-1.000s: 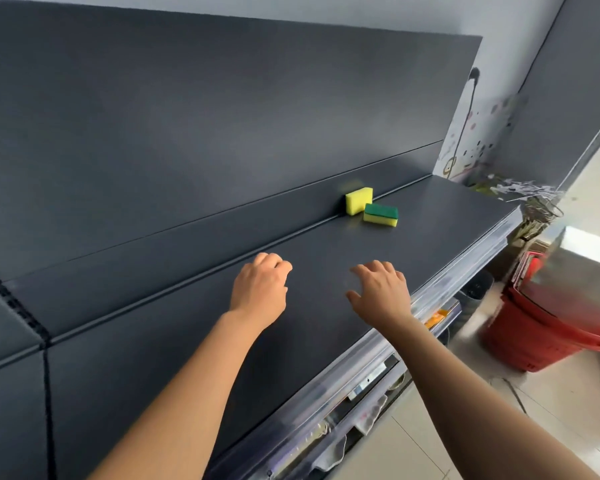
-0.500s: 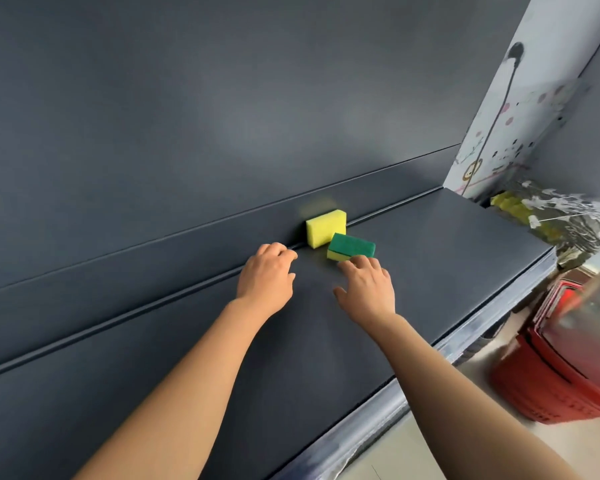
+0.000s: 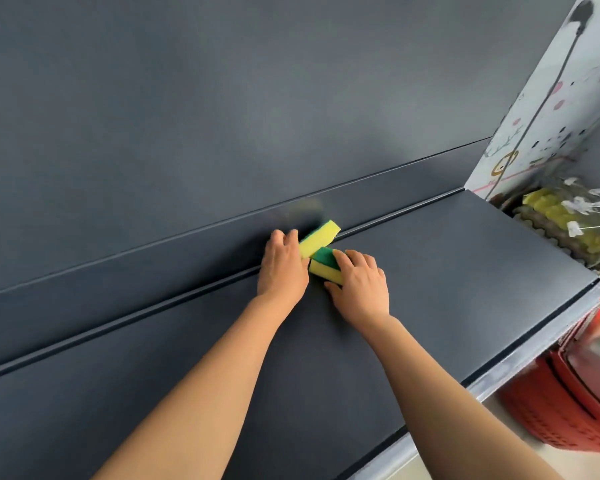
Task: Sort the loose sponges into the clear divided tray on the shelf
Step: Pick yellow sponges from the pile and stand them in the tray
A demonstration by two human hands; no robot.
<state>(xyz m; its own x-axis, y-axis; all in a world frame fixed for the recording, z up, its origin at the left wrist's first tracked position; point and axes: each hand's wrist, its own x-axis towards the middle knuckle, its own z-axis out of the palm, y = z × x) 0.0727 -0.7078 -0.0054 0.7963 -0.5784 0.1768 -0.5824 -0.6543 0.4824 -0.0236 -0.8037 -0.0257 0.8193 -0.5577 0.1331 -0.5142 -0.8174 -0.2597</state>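
1. Head view, left hand: I read the left hand palm down at the rear of the shelf. Its fingers are curled over the near end of the yellow sponge and grip it. The sponge's free end sticks out past the fingers toward the right and rear, tilted, over the seam where the shelf meets the back panel.
2. Head view, right hand: The right hand lies just beside the left, also palm down. Its fingers wrap over the green top of the green-topped sponge and the thumb presses its near yellow side, so the sponge is pinched. Only the left half of this sponge shows, and it sits low on the shelf.
3. Head view, the sponges together: They lie just beside each other between the two hands. I cannot tell whether they touch.
4. Head view, surface: The shelf is dark grey and matte, with a pale strip along its front edge. The back panel is the same grey.
5. Head view, room: At the shelf's right end stands a white wall with small decals and a dark cable running down it. A clear bag with yellow contents lies beyond that end. Red baskets stand on the floor below.
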